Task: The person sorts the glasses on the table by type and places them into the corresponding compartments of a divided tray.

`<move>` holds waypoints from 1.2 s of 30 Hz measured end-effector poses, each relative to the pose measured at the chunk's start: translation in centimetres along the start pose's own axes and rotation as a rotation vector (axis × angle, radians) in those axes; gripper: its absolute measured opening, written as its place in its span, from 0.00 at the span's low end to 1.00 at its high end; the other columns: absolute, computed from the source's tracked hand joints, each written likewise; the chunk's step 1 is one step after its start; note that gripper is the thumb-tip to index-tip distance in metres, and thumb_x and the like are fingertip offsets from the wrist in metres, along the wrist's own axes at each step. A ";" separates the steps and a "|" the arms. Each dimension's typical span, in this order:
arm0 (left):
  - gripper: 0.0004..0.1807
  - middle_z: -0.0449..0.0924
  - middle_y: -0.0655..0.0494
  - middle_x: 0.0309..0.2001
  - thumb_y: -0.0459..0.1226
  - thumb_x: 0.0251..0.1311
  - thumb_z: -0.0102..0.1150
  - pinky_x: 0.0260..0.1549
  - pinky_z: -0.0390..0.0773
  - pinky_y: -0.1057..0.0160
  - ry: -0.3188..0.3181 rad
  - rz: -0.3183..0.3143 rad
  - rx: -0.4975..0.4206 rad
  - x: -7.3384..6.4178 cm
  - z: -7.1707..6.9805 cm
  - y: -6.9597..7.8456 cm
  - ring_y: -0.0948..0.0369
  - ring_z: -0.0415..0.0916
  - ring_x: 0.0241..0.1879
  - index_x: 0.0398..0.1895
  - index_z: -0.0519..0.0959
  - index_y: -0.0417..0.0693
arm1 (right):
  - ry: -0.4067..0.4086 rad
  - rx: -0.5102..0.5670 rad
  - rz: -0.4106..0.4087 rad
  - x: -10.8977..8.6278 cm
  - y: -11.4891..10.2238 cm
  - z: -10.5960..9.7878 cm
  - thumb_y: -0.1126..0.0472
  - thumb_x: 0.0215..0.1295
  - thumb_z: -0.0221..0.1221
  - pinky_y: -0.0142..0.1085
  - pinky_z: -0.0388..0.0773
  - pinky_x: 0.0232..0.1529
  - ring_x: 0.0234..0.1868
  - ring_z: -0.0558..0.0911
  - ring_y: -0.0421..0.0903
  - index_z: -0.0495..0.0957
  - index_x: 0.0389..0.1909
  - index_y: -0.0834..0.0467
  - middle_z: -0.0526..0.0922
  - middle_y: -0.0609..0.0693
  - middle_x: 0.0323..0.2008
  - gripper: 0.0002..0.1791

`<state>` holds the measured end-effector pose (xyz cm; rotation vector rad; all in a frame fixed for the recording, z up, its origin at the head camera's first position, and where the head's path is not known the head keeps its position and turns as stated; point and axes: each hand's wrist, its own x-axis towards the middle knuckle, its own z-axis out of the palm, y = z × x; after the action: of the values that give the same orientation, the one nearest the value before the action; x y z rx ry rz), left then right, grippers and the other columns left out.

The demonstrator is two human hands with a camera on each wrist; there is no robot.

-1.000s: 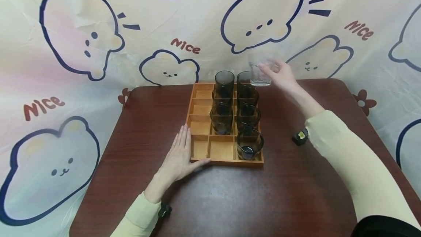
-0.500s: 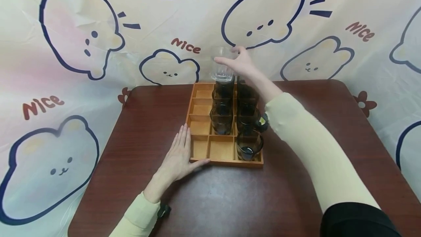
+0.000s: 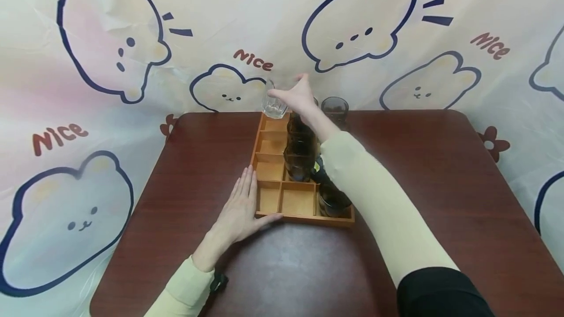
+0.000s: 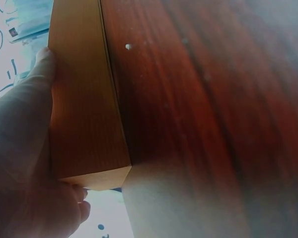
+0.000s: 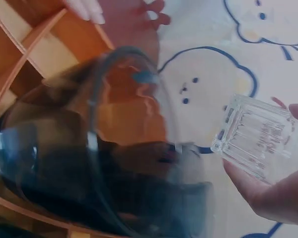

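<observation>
In the head view my right hand pinches a clear glass between thumb and fingers, holding it upright over the far left corner of a wooden compartment box. The right wrist view shows the clear glass apart from a dark tinted glass. Dark glasses fill much of the middle column; the right column is partly hidden by my right arm. My left hand rests against the box's near left corner, fingers straight along the left side, thumb along the front edge.
The box stands on a dark red-brown table. A patterned curtain hangs right behind the table's far edge. One dark glass stands in the near right compartment, and another at the far right.
My right hand has carried the clear glass leftward, from beyond the right column, past the middle column, to above the far left compartment, slightly lower now. My left hand has stayed put.
</observation>
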<state>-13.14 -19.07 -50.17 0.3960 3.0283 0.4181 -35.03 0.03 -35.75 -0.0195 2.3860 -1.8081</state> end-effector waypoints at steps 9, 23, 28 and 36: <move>0.77 0.31 0.38 0.91 0.80 0.60 0.59 0.90 0.46 0.43 -0.038 -0.030 -0.014 0.1 0.1 -0.2 0.45 0.32 0.92 0.90 0.39 0.35 | -0.005 -0.073 -0.164 0.9 3.2 2.5 0.57 0.65 0.79 0.53 0.83 0.72 0.74 0.80 0.61 0.52 0.80 0.58 0.75 0.67 0.74 0.54; 0.75 0.33 0.36 0.91 0.79 0.61 0.60 0.90 0.49 0.43 -0.002 0.005 0.000 -0.1 0.1 -0.3 0.42 0.35 0.92 0.89 0.42 0.32 | 0.026 -0.382 -0.309 2.6 6.2 3.9 0.53 0.63 0.81 0.49 0.75 0.81 0.77 0.75 0.55 0.60 0.82 0.59 0.71 0.58 0.77 0.53; 0.75 0.32 0.37 0.91 0.79 0.61 0.60 0.90 0.49 0.42 0.001 0.010 -0.003 -0.1 0.0 -0.2 0.43 0.34 0.92 0.90 0.41 0.33 | 0.017 -0.505 -0.346 2.3 6.0 4.1 0.54 0.65 0.79 0.52 0.75 0.80 0.77 0.76 0.57 0.62 0.82 0.59 0.73 0.58 0.79 0.51; 0.76 0.30 0.38 0.91 0.78 0.61 0.61 0.90 0.48 0.42 -0.009 -0.006 -0.018 -0.1 0.0 -0.2 0.43 0.33 0.92 0.90 0.39 0.34 | -0.017 -0.678 -0.377 2.4 6.3 4.4 0.49 0.65 0.79 0.53 0.69 0.84 0.77 0.75 0.56 0.63 0.82 0.59 0.75 0.58 0.77 0.50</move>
<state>-13.06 -19.30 -50.20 0.3863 3.0136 0.4414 -36.36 -2.71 -43.19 -0.5844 3.0043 -0.9929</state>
